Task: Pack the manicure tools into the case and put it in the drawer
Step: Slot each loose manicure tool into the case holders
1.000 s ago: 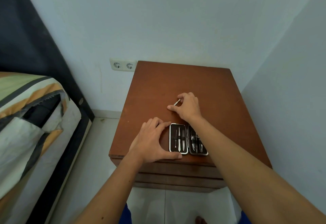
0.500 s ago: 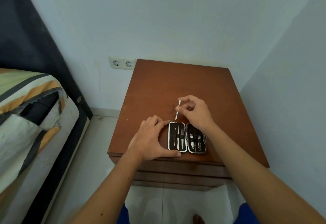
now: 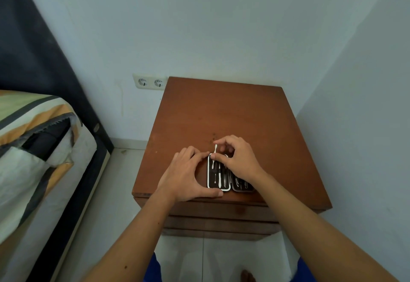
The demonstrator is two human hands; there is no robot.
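Case [image 3: 219,174] open flat near front edge of nightstand top [image 3: 233,113], two halves side by side, white-rimmed left half in clear view, right half [image 3: 241,185] mostly under right wrist. Several slim tools already seated in left half; a few more visible in right half, count not readable. One thin white tool [image 3: 214,156] pinched between thumb and forefinger of right hand [image 3: 238,163], lower end over left half, upper tip projecting past far rim of case; not yet lying flat in a slot, as far as visible. Left hand [image 3: 188,176] curved around left side of case, fingertips at far corner, thumb along near edge, bracing rather than clamping; palm on wood. No other loose tools visible on the top. Judged stage: packing nearly complete, last visible tool going in. Remaining: seat tool, fold case shut, open drawer [image 3: 213,212], place case inside, close. Drawer fronts below top appear closed; no handle discernible. Surroundings: double wall socket [image 3: 149,82] left of nightstand, bed with striped cover [image 3: 37,148] further left, wall close on right, tiled floor [image 3: 124,193] below. Nothing on the top blocking the work. Possible snags, as judgement: case close to front edge, own knees near drawer fronts.
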